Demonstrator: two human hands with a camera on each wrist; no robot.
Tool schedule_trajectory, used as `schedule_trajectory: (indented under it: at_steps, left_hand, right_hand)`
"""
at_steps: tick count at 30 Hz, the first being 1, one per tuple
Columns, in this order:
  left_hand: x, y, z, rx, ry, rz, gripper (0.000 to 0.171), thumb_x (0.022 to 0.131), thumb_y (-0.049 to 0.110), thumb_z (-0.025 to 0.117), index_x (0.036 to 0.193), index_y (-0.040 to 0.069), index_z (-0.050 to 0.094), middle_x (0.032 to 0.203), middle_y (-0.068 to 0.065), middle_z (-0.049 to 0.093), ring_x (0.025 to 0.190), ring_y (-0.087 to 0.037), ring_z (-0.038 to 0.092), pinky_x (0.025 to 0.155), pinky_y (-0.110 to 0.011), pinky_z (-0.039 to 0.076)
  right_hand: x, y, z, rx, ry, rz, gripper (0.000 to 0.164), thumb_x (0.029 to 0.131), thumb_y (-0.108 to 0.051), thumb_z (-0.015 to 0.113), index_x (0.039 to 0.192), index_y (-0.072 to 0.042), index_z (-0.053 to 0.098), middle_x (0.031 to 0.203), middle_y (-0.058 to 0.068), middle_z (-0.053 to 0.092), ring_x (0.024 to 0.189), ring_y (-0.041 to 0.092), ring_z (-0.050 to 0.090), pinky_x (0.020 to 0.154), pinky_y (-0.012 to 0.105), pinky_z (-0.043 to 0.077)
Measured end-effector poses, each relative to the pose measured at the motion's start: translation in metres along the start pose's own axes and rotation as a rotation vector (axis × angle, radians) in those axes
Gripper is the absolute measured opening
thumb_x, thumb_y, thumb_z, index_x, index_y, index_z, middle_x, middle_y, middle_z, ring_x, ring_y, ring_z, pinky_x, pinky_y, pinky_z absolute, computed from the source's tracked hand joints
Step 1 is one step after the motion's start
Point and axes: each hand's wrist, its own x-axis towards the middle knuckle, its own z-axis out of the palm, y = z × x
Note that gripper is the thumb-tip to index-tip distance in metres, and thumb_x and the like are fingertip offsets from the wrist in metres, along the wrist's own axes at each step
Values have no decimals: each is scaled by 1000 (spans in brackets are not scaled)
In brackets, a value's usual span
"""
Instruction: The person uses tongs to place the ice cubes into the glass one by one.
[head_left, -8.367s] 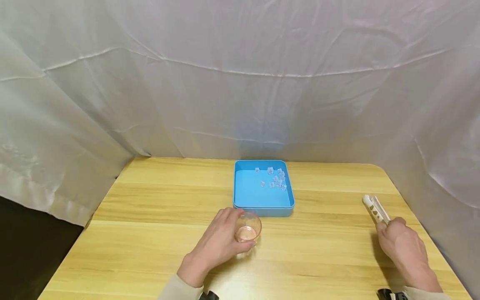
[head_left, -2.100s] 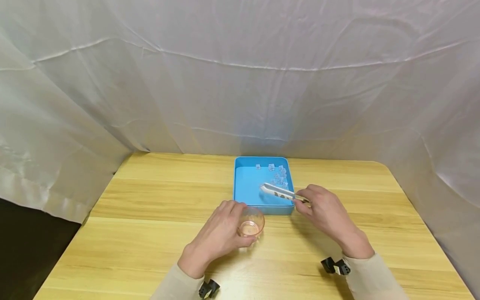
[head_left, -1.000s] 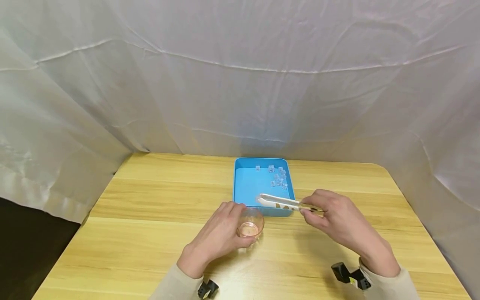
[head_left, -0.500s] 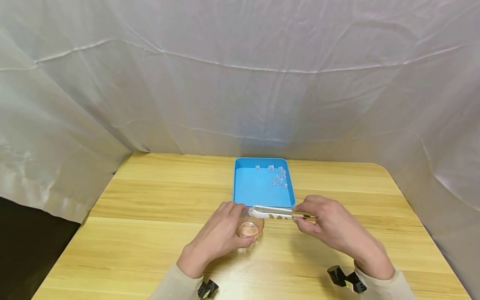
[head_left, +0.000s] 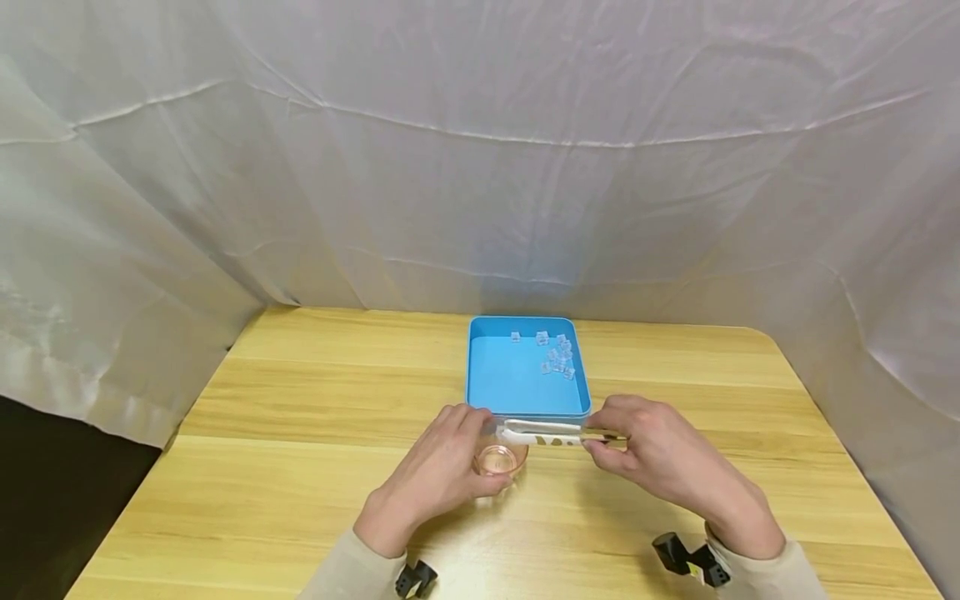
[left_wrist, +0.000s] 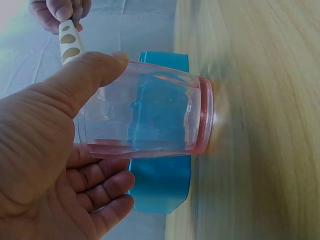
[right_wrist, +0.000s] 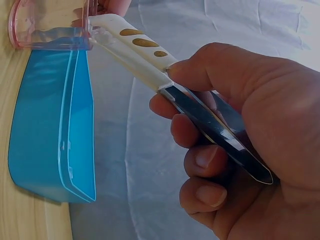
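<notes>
Wooden desk (head_left: 262, 467) carries a blue tray (head_left: 510, 387), the left hand (head_left: 435, 471) curls round a pink-tinted tumbler (left_wrist: 165, 107), the right hand (head_left: 660, 442) pinches tongs (right_wrist: 135, 64) at its rim, and clear cubes (head_left: 558, 364) lie mostly in the tray, one seemingly between the tongs, none seen inside the tumbler.

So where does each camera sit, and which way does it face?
Head: on the head, facing forward and down at the blue tray; left hand, right hand and sleeves show.
Left wrist: on that wrist, facing the pinkish cup; left hand, part of right hand.
Right wrist: on that wrist, facing the tongs; right hand, bit of left hand.
Both wrist views share cup, tongs, tray.
</notes>
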Motion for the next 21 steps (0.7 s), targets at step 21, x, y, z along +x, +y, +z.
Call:
schedule_trajectory:
  at_steps: [21]
  left_hand:
    - [1, 1, 0, -5, 9, 2, 74, 81, 48, 88, 136, 6, 61, 126, -7, 65, 119, -23, 58, 106, -40, 52]
  right_hand:
    - [5, 16, 4, -203, 292, -98, 18, 91, -24, 69, 96, -7, 74, 84, -2, 67, 74, 14, 52, 65, 33, 43]
